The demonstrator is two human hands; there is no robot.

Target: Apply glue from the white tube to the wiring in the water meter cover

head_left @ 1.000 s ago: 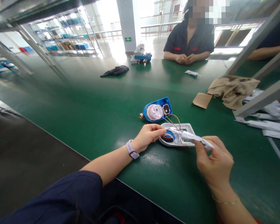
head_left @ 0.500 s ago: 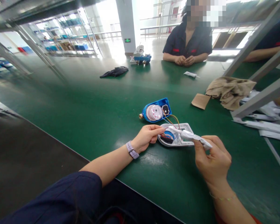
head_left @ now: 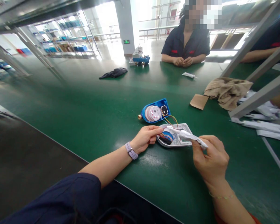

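Observation:
A crumpled white squeeze tube (head_left: pixel 188 135) is in my right hand (head_left: pixel 211 157), pinched at its flattened end. The tube's narrow nozzle points left, over the inside of a light grey cover (head_left: pixel 185 143). My left hand (head_left: pixel 146 138) is closed at the cover's left rim, its thumb and forefinger pinching thin wires (head_left: pixel 162 134); the exact grip is partly hidden. Inside the cover lie a blue round part (head_left: pixel 168 135) and a black piece (head_left: pixel 165 140). Just behind it, a blue water meter (head_left: pixel 154 113) with a brass fitting lies face up, joined to the cover by coloured wires.
On the green table (head_left: pixel 84 109) are a dark cloth (head_left: pixel 114 73), another tube (head_left: pixel 189 75), a brown card (head_left: pixel 199 101) and a beige cloth (head_left: pixel 228 90). White tubes (head_left: pixel 266 125) lie near the metal frame (head_left: pixel 259 93) at right. A co-worker (head_left: pixel 185 46) sits opposite.
The view has shifted slightly, moving everything a little to the left. Both hands keep the same grips, and the tube stays over the cover.

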